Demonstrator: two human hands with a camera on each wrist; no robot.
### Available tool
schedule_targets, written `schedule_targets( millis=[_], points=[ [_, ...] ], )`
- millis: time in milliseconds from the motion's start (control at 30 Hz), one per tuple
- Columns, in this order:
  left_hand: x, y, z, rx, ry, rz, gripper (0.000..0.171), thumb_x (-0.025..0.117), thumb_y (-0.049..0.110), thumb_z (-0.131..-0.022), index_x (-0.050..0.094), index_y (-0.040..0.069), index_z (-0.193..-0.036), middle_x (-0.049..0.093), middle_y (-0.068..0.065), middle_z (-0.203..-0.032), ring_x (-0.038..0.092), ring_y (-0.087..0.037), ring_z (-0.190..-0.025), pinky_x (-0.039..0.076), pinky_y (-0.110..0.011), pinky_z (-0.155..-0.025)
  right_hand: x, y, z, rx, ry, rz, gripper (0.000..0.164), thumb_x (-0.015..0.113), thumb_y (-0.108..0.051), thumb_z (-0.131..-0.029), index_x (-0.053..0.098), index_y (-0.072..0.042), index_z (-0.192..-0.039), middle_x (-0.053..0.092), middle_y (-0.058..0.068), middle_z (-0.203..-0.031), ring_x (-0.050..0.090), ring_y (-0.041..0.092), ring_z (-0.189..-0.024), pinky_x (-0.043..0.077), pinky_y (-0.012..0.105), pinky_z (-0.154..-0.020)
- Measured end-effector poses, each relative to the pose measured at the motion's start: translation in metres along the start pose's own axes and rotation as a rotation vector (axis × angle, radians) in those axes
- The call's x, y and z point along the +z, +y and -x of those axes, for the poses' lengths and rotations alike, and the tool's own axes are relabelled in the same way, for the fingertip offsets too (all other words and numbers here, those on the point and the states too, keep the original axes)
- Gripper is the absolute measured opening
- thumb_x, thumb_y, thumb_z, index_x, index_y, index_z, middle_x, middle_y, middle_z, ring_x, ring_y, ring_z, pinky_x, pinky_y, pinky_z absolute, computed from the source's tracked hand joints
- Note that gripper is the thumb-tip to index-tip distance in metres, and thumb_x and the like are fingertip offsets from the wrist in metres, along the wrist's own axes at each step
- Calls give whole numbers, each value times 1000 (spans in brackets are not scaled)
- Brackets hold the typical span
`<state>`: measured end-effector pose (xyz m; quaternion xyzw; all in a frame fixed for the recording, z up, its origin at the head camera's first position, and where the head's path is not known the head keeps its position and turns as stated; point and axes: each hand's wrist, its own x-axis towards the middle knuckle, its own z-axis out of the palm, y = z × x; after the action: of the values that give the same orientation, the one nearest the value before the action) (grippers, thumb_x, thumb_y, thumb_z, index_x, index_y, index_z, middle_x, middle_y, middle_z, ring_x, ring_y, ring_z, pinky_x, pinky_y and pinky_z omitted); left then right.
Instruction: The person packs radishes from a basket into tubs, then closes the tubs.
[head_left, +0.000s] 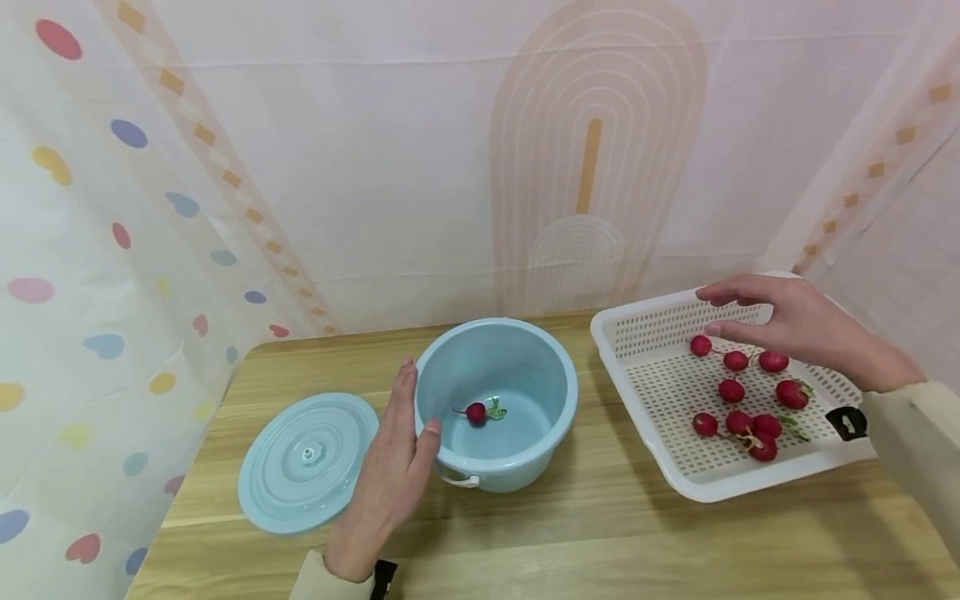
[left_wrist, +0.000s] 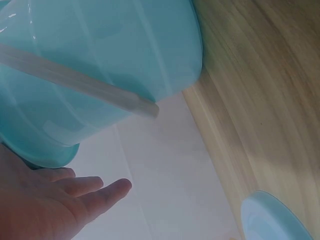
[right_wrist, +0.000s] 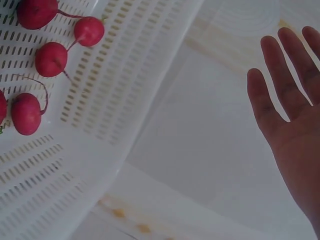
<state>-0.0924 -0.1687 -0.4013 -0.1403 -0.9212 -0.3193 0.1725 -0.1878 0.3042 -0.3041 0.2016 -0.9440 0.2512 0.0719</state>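
Observation:
In the head view a light blue bucket (head_left: 495, 475) stands mid-table, with one radish (head_left: 476, 413) and its green leaves lying on its floor. My left hand (head_left: 392, 454) is at the bucket's left rim, fingers straight and thumb by the edge. The left wrist view has the bucket's side (left_wrist: 115, 45) and its white handle (left_wrist: 80, 85) above that hand's extended fingers. Over the white perforated basket (head_left: 637, 408) at the right hovers my right hand (head_left: 795, 321), fingers spread loosely and holding nothing. Several red radishes (head_left: 731, 390) lie in the basket beneath it.
A round blue lid (head_left: 300, 467) lies flat on the wooden table (head_left: 585, 542) left of the bucket, close to my left hand. Behind the table hangs a patterned cloth (head_left: 390, 167), which also runs along the left side.

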Motion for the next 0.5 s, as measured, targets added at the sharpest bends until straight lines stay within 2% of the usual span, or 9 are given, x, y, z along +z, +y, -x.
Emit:
schedule_targets(
  millis=[100,200,300,500],
  points=[
    [0,0,0,-1,3,0,68,47,16,-106,15,2,-165,16,-10,-173,22,-31,-156,29,-59,-120,0,9,-4,32,-52,-46,45,81,-31,-91,70,-17,-133,71,3,-127,63,20,-115,40,13,-86],
    [1,0,1,0,4,2,68,47,16,-106,16,1,-165,17,-11,-172,23,-32,-156,30,-59,-120,0,18,-8,80,-113,-78,46,78,-34,-93,69,-15,-134,71,7,-127,63,31,-119,42,14,-88],
    [3,0,1,1,2,2,68,47,16,-106,16,1,-165,17,-12,-172,24,-33,-156,30,-59,-119,0,28,-10,125,-160,-93,46,77,-37,-94,70,-15,-133,71,7,-127,64,33,-118,46,19,-88],
    [5,0,2,-10,-1,2,69,46,17,-105,15,1,-165,16,-11,-172,22,-32,-156,28,-57,-121,11,51,-14,97,-202,-109,40,77,-31,-95,72,-10,-129,75,10,-120,70,30,-109,53,21,-82]
  ],
)
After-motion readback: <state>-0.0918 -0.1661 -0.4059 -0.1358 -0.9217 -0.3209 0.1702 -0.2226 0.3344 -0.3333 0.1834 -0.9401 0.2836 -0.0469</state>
